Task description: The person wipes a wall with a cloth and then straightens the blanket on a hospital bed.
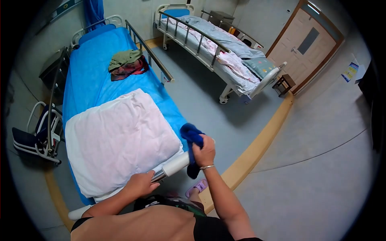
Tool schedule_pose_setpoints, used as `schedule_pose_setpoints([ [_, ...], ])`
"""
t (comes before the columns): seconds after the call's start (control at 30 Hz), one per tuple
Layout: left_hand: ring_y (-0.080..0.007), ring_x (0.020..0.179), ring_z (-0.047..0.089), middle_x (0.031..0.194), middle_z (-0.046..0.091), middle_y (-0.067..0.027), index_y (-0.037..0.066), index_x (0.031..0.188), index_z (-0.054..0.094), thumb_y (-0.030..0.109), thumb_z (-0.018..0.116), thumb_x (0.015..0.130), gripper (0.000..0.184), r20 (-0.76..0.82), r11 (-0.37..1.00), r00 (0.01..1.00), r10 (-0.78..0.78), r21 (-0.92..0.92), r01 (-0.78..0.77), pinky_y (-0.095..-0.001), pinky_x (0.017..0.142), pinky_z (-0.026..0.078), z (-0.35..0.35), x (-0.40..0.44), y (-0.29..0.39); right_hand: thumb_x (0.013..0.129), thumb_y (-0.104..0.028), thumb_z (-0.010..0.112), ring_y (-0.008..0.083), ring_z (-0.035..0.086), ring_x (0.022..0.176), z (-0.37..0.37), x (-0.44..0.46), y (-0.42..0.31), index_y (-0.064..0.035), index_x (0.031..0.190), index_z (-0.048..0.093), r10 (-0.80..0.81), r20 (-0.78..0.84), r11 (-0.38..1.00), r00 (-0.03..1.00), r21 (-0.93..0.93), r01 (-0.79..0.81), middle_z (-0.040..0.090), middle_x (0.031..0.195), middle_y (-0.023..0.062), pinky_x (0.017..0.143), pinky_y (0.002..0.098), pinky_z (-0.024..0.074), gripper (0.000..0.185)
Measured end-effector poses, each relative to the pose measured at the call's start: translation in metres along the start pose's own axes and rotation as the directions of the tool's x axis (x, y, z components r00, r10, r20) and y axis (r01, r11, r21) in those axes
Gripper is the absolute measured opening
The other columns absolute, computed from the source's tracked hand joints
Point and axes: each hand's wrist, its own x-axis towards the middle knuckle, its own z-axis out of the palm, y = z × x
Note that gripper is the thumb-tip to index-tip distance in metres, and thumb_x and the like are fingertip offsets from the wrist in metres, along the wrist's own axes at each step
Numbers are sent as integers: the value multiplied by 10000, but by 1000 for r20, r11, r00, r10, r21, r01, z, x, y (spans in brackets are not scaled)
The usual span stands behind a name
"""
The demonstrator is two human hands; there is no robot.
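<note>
My right hand point(205, 152) is closed around a dark blue cloth point(190, 134), which hangs from it on both sides beside the corner of the near bed. My left hand point(140, 185) grips the bed end rail point(160, 174), a metal bar with a white corner piece point(177, 164). Just beyond that hand, a folded pale pink quilt point(122, 138) covers the foot of the bed. The mattress has a bright blue sheet point(90, 86). Farther up lie a bunched olive-green garment point(125, 59) and a dark red patterned one point(128, 71).
A raised side rail point(146, 48) runs along the near bed. A second bed point(213, 48) with rumpled bedding stands across the grey floor. On the left is a folding chair point(34, 136); at the far right are a wooden stool point(284, 84) and a door point(302, 44).
</note>
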Motion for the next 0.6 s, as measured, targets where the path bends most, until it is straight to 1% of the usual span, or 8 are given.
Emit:
schedule_pose_setpoints([
  [0.13,-348,734,596,779,616,-168,81,1026,510,350,625,753,401,-91,999,995,-29,33,32,-433,653,463,6,-4,5,733,-277,606,353,574,865,-2,20,63,-17,994,557,388,102,908,916,128,-399,601,934,190,766,406,451,371],
  [0.17,-351,707,594,752,612,-171,72,972,516,349,622,754,368,-150,999,989,-3,37,9,-439,632,463,6,-4,7,731,-288,613,351,592,825,-3,25,80,-10,981,565,414,134,890,900,148,-432,618,887,193,738,403,459,376],
  [0.23,-341,707,595,746,613,-162,73,962,535,347,632,741,366,-147,996,988,-55,56,64,-436,630,464,7,-4,13,721,-282,631,312,605,801,7,30,126,-6,943,587,485,234,823,843,203,-530,632,845,173,728,378,460,357],
  [0.4,-323,706,602,745,626,-129,92,906,586,363,649,705,343,-227,976,954,-198,42,213,-417,629,470,12,3,23,721,-286,647,274,598,809,46,21,207,30,938,590,618,429,581,659,315,-751,628,889,171,743,355,458,387],
  [0.43,-323,706,602,745,626,-129,92,906,586,363,649,705,343,-220,974,953,-208,47,224,-417,629,470,13,3,24,721,-286,647,274,598,809,56,15,223,30,938,590,619,439,572,651,315,-757,628,889,171,743,355,458,387],
  [0.5,-316,706,606,749,631,-122,102,916,600,367,655,694,350,-245,962,940,-237,72,262,-410,635,475,12,4,27,731,-299,649,277,596,833,69,-4,244,40,968,587,764,375,451,525,271,-850,622,930,183,754,353,458,419],
  [0.57,-315,706,607,748,631,-124,102,927,602,367,656,692,358,-222,953,937,-269,78,293,-410,638,476,9,5,32,742,-298,647,271,600,843,80,-26,250,45,981,595,798,355,388,486,315,-866,628,951,175,757,353,459,422],
  [0.6,-314,705,608,747,631,-126,102,938,603,367,657,690,366,-208,946,933,-294,77,316,-410,640,477,8,6,33,751,-286,644,270,602,839,89,-38,252,54,970,599,860,275,293,431,425,-856,630,954,173,756,352,461,407],
])
